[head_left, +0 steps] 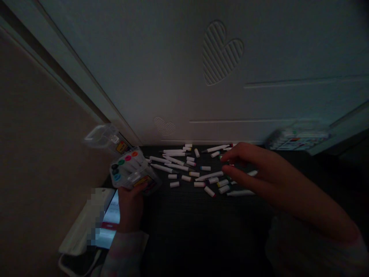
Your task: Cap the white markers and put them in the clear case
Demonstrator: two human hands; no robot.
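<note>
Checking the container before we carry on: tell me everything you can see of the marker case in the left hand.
The marker case looks like clear plastic, with yellow-and-dark labels. Its lid stands open at the upper left, and markers inside show orange, pink, green, black and blue ends. The left hand grips it, tilted, left of the loose markers; the print is unreadable.

No lettering can be made out. In the dim light, a yellow, black and red label (123,146) on the raised lid of a clear marker case (129,165), left of center, is too small to read, as is a second label (144,182) on the case's front. Print on a second case (300,139), at right, blurs away, while the lit phone screen (107,237), lower left, shows only illegible marks around a red band.
</note>
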